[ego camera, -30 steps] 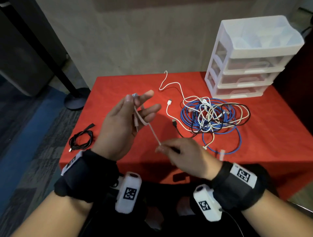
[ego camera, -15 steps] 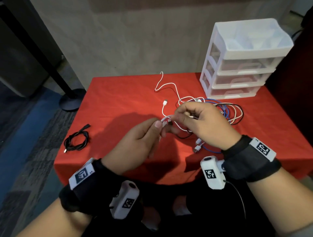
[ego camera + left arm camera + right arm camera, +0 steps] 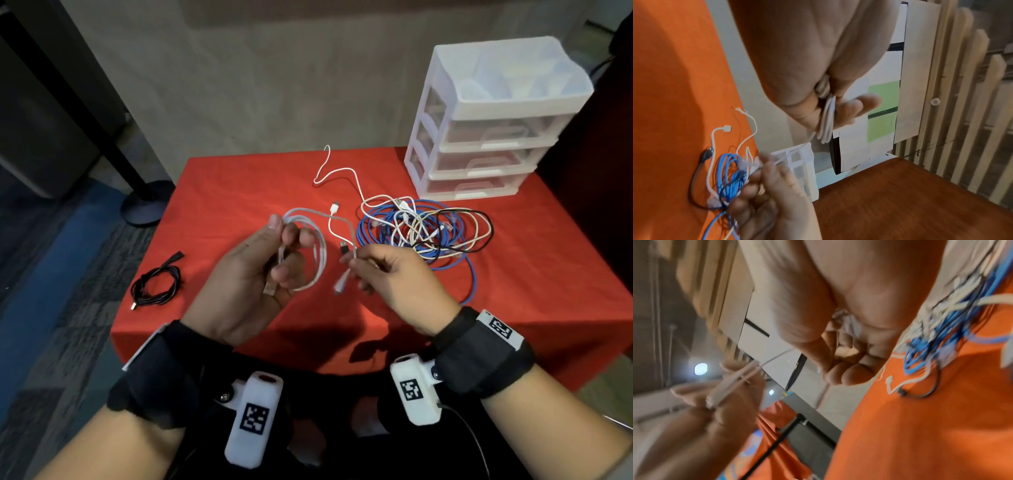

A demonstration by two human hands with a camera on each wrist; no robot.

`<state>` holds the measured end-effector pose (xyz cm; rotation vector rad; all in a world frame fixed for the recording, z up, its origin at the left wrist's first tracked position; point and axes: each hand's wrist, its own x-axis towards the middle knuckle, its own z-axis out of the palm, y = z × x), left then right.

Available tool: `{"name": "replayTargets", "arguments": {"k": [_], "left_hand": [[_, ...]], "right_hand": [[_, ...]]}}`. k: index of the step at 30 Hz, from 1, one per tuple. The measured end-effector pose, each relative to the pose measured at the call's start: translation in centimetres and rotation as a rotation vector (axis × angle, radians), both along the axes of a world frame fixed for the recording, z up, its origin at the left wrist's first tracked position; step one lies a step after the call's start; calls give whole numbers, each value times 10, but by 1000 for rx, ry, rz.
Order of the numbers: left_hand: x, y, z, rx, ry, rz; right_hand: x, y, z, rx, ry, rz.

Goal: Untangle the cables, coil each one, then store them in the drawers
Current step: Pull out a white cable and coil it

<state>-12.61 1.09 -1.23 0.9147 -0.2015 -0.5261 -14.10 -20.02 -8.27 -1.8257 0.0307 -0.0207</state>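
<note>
My left hand (image 3: 274,253) grips several loops of a white cable (image 3: 317,246) above the red table (image 3: 222,192); in the left wrist view the loops (image 3: 826,123) run between thumb and fingers. My right hand (image 3: 373,263) pinches the same cable's free end, and its plug (image 3: 342,283) hangs below the fingers. Behind the right hand lies a tangle of blue, white and black cables (image 3: 424,233). A white three-drawer unit (image 3: 489,137) stands at the table's back right, its drawers closed.
A coiled black cable (image 3: 156,286) lies near the table's left edge. A loose white cable (image 3: 342,171) trails toward the table's back. A black stand base (image 3: 147,202) sits on the floor at left.
The hands, together over the table's middle half a second ago, have drawn apart. The left now holds wider loops of the white cable; the right has pulled its end down and right.
</note>
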Motion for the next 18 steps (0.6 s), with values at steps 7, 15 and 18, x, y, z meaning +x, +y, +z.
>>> {"name": "replayTargets", "arguments": {"k": [7, 15, 18], "left_hand": [[-16, -25, -25, 127, 1, 45], [-17, -24, -43, 552, -326, 304], [-15, -22, -53, 655, -445, 337]], "right_hand": [[-8, 27, 38, 543, 112, 48], [-17, 25, 36, 430, 58, 14], [-19, 26, 35, 378, 48, 14]]}}
